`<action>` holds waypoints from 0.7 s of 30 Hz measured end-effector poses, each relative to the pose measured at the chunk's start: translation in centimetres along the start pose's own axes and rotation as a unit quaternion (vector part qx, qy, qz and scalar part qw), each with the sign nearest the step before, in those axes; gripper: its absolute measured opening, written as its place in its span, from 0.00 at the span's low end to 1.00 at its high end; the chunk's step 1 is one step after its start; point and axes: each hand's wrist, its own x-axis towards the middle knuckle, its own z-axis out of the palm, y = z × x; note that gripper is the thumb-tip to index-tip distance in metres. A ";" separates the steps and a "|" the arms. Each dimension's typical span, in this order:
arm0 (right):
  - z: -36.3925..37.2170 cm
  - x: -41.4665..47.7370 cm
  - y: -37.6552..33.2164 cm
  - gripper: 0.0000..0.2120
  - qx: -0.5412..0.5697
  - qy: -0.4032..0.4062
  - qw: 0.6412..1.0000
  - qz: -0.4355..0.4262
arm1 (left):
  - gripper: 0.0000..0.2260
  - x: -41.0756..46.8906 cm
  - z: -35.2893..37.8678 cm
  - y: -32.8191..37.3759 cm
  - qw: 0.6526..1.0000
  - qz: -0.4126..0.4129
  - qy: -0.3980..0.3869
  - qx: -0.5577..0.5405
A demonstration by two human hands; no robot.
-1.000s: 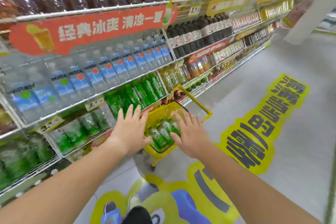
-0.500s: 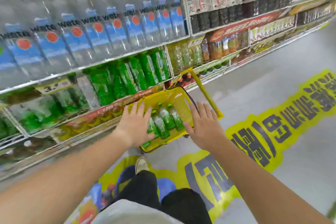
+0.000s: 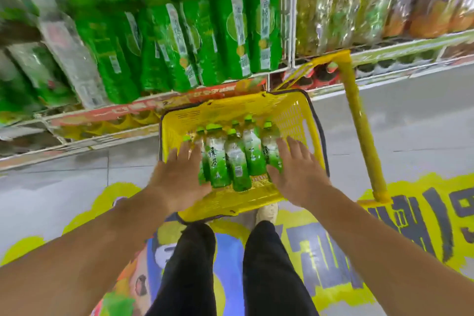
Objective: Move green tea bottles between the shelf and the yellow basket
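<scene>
My left hand [image 3: 179, 177] and right hand [image 3: 295, 174] were spread flat, fingers apart, flanking the green tea bottles [image 3: 230, 159] lying in the yellow basket [image 3: 230, 110] on the floor below the shelf [image 3: 154, 108].

Shop aisle, drinks section. Wire shelf [image 3: 333, 45] packed with rows of green-labelled bottles [image 3: 230, 33], other bottled drinks [image 3: 423, 7] alongside. Red price strip [image 3: 154, 108] along shelf edge. Yellow shopping basket [image 3: 230, 108] on grey tiled floor [image 3: 410, 123]; big printed floor sticker [image 3: 410, 226] underfoot.
</scene>
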 end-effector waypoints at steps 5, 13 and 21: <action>5.1 6.3 3.3 0.35 -0.007 -0.048 0.998 -0.026 | 0.43 5.7 5.3 2.3 0.999 -0.046 -0.018 -0.023; 11.7 11.5 5.9 0.39 0.099 -0.104 0.989 0.030 | 0.37 11.9 10.2 5.5 0.977 -0.129 -0.005 -0.170; 15.2 15.2 5.4 0.33 0.304 -0.083 0.936 0.158 | 0.16 14.1 12.2 6.4 0.866 -0.282 0.056 -0.410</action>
